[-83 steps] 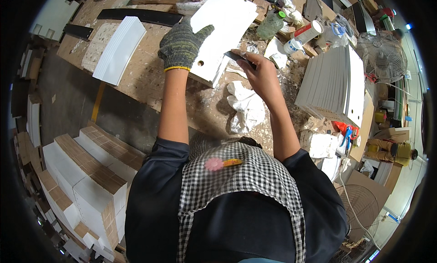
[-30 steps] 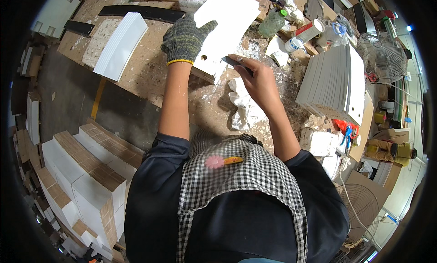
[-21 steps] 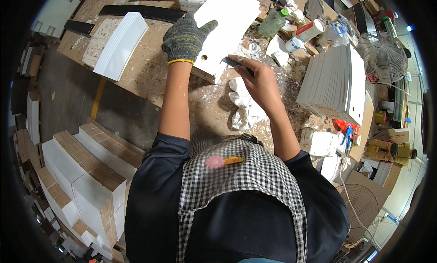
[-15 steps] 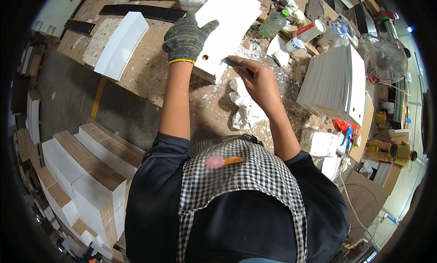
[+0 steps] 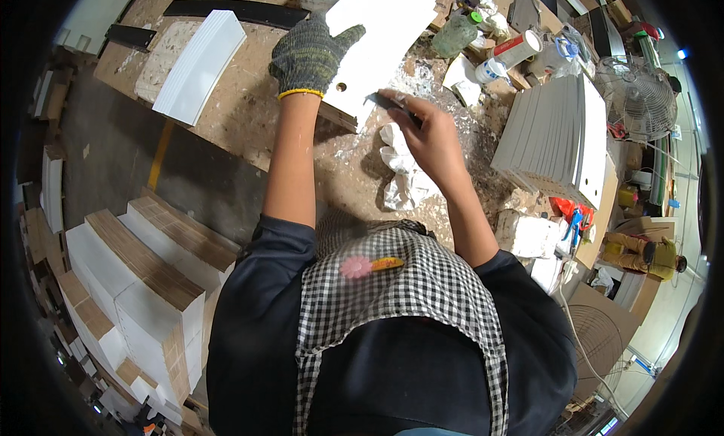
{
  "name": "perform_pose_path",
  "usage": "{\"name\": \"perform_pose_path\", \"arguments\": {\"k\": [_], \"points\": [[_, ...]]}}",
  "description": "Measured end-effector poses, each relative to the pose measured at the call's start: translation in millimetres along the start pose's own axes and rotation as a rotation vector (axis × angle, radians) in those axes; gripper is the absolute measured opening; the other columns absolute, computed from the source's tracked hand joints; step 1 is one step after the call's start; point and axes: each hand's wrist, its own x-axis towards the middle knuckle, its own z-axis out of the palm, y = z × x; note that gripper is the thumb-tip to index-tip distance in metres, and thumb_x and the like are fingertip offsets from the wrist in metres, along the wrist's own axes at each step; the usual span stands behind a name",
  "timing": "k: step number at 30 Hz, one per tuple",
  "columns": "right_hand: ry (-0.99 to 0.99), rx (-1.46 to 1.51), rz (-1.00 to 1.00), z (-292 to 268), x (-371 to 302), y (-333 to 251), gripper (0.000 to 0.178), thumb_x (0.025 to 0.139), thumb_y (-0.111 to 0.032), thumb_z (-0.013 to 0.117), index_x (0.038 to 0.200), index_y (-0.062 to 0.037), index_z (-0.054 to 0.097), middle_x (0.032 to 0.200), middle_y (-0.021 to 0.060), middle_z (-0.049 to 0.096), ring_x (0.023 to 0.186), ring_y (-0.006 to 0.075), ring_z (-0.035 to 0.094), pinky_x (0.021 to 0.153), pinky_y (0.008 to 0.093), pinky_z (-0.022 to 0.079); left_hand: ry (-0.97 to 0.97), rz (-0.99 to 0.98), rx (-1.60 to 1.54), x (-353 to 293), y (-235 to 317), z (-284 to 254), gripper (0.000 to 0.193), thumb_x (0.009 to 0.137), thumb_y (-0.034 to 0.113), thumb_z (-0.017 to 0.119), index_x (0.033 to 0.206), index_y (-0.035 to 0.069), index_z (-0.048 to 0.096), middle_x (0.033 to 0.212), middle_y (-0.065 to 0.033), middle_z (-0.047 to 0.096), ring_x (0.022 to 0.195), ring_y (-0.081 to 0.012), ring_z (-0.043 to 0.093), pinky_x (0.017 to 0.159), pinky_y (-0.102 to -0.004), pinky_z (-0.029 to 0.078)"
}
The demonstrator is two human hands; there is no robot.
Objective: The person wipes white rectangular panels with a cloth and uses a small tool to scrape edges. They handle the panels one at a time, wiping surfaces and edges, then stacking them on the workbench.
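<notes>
A white panel (image 5: 385, 36) with a drilled hole at its near end lies on top of a stack on the workbench. My left hand (image 5: 308, 59), in a dark grey knitted glove with a yellow cuff, grips its left edge. The thumb stretches across the white face; the other fingers are partly hidden. At the panel's near right corner, my bare right hand (image 5: 428, 134) is closed around a small dark scraper (image 5: 392, 100). The scraper's tip meets the panel's edge. Just below that hand, a crumpled white cloth (image 5: 403, 176) lies on the bench.
White curved panels (image 5: 200, 66) lie stacked at left, beside a long black strip (image 5: 234, 13). More panels (image 5: 550, 134) stand at right. A green-capped bottle (image 5: 457, 35), a red-and-white can (image 5: 517, 49) and a fan (image 5: 637, 96) are beyond. Stacked boards (image 5: 139, 270) stand lower left.
The view has shifted slightly. Both hands keep nearly the same places on the panel, and the scraper is still at its near right corner.
</notes>
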Motion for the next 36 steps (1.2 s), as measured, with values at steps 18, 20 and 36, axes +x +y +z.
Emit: {"name": "perform_pose_path", "arguments": {"k": [18,20,36], "points": [[0.048,-0.017,-0.05,5,-3,2,0.029,0.098,-0.008,0.065,0.126,-0.0075,0.071,0.072,0.0068,0.058,0.06,0.0103,0.04,0.053,0.03,0.036,0.027,0.014,0.019,3,-4,5,0.094,0.083,0.077,0.059,0.139,0.002,0.055,0.133,-0.0252,0.062,0.122,-0.0362,0.063,0.103,-0.0487,0.049],[0.073,-0.005,-0.065,6,-2,-1,0.028,0.098,-0.007,0.065,0.125,-0.0069,0.072,0.072,0.0081,0.056,0.06,0.0109,0.04,0.053,0.0309,0.036,0.012,0.004,0.013,3,-4,6,0.096,0.082,0.077,0.06,0.143,0.003,0.053,0.135,-0.0249,0.061,0.123,-0.036,0.061,0.106,-0.0481,0.047],[0.06,0.021,-0.018,8,-2,3,0.03,0.098,-0.008,0.066,0.127,-0.0092,0.071,0.073,0.0066,0.06,0.059,0.0099,0.041,0.053,0.0301,0.037,-0.008,-0.005,0.02,1,-2,2,0.099,0.082,0.078,0.059,0.144,0.002,0.05,0.138,-0.0258,0.059,0.126,-0.0369,0.059,0.109,-0.0487,0.045]]}}
